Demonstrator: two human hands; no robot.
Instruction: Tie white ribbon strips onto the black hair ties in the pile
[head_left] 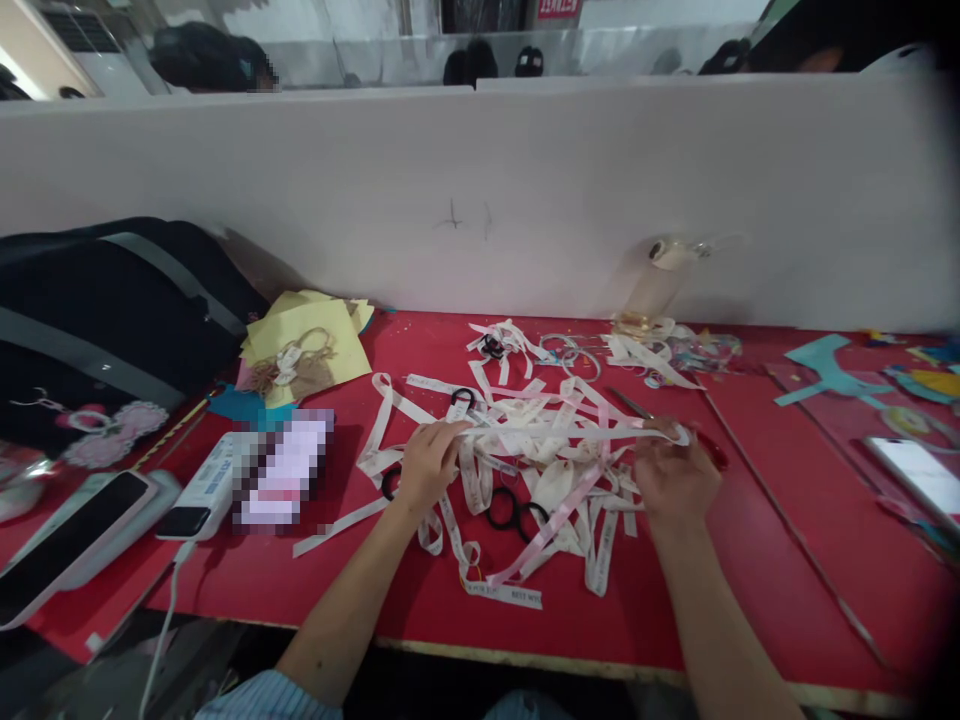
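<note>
At the bottom centre of the frame, the left hand [427, 462] and right hand [673, 478] each pinch an end of a white ribbon [559, 433], stretched taut above the ribbon pile [551, 490] on the red table [750, 560], black hair ties [514, 512] beneath

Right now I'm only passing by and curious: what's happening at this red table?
A person holds a white printed ribbon stretched between the left hand and right hand, above a loose pile of ribbons and black hair ties on the red table. Yellow paper, a dark bag and phones lie to the left.
</note>
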